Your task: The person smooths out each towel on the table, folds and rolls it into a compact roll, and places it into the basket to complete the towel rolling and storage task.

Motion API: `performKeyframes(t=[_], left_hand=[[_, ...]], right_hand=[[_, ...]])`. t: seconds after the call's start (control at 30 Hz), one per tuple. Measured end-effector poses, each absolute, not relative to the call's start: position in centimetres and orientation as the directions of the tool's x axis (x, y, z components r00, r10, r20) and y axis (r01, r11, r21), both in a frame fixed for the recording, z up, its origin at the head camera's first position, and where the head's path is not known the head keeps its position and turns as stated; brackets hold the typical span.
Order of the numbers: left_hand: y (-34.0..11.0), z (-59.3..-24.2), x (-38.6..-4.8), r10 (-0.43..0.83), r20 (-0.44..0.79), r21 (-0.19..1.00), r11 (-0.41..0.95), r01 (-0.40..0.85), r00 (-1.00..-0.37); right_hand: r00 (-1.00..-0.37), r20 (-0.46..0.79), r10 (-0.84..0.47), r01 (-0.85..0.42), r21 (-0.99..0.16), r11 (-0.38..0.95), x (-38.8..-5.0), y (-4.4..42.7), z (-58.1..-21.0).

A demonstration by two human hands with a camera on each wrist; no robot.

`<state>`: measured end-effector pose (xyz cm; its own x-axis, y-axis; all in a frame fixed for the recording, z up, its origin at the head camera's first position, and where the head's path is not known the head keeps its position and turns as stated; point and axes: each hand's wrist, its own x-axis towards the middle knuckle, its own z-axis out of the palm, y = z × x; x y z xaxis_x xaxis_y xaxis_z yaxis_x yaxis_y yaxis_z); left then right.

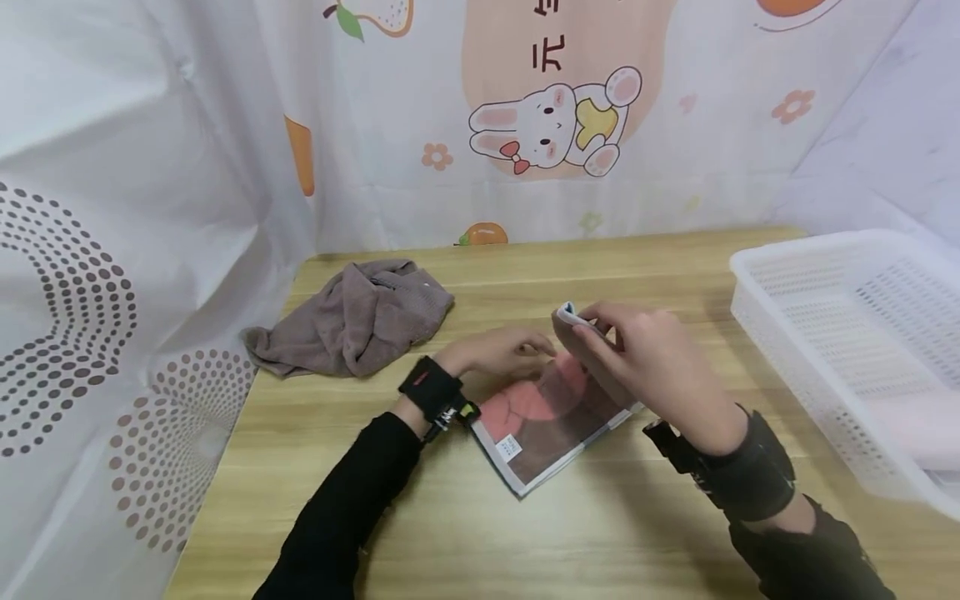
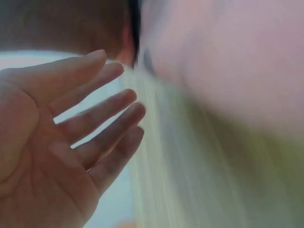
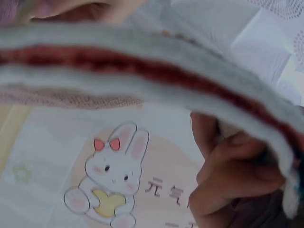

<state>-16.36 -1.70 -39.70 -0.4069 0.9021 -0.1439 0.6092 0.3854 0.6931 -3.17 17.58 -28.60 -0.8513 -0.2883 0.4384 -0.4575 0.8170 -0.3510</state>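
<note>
A folded brown and coral towel [image 1: 555, 437] with pale edges and a small white label [image 1: 508, 448] lies on the table, its far right part lifted. My right hand [image 1: 648, 354] pinches that raised edge between thumb and fingers. In the right wrist view, the towel's layered border [image 3: 118, 33] arches past the curled fingers [image 3: 232, 171]. Over the towel's left side is my left hand [image 1: 502, 352]. Its fingers are spread and loosely bent in the left wrist view, with nothing held; a blurred pink surface [image 2: 247, 57] fills the upper right there.
A crumpled grey-brown towel [image 1: 360, 321] lies at the table's back left. On the right stands a white perforated plastic basket [image 1: 795, 358] with something pale pink [image 1: 915, 425] inside. A printed curtain [image 1: 390, 183] hangs behind the wooden table [image 1: 420, 533].
</note>
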Motion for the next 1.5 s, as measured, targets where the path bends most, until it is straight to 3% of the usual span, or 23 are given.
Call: performKeyframes(t=[0.07, 0.13, 0.33, 0.53, 0.77, 1.17, 1.33, 1.5], left_hand=[[-3.5, -39.7, -16.5, 0.861, -0.174, 0.686, 0.454, 0.569, -0.477], [-4.7, -40.0, -16.5, 0.847, -0.201, 0.687, 0.480, 0.545, -0.493], [-5.4, -41.3, -16.0, 0.844, -0.232, 0.729, 0.480, 0.488, -0.483], [-5.3, -42.2, -16.2, 0.860, -0.187, 0.717, 0.450, 0.533, -0.474], [-5.6, -42.7, -16.3, 0.866, -0.170, 0.730, 0.431, 0.531, -0.470], [-6.2, -41.8, -16.3, 0.868, -0.174, 0.794, 0.404, 0.455, -0.466], [-5.2, -40.6, -15.6, 0.903, -0.057, 0.743, 0.323, 0.586, -0.425], [-3.9, -39.8, -14.4, 0.916, -0.072, 0.518, 0.373, 0.770, -0.395]], right_hand=[[-0.861, 0.406, -0.306, -0.458, -0.359, 0.813, -3.3, 16.9, -29.1], [-0.865, 0.382, -0.325, -0.462, -0.359, 0.810, -3.4, 16.3, -29.6], [-0.844, 0.349, -0.407, -0.515, -0.322, 0.794, -3.4, 14.2, -31.9], [-0.802, 0.298, -0.518, -0.594, -0.308, 0.743, -2.7, 11.5, -35.5], [-0.796, 0.196, -0.573, -0.598, -0.404, 0.693, -2.2, 9.8, -38.7], [-0.771, 0.056, -0.635, -0.582, -0.467, 0.666, -2.5, 10.3, -39.0], [-0.835, 0.082, -0.544, -0.530, -0.386, 0.755, -3.4, 13.5, -37.4], [-0.931, 0.100, -0.350, -0.362, -0.148, 0.920, -3.9, 17.0, -36.7]])
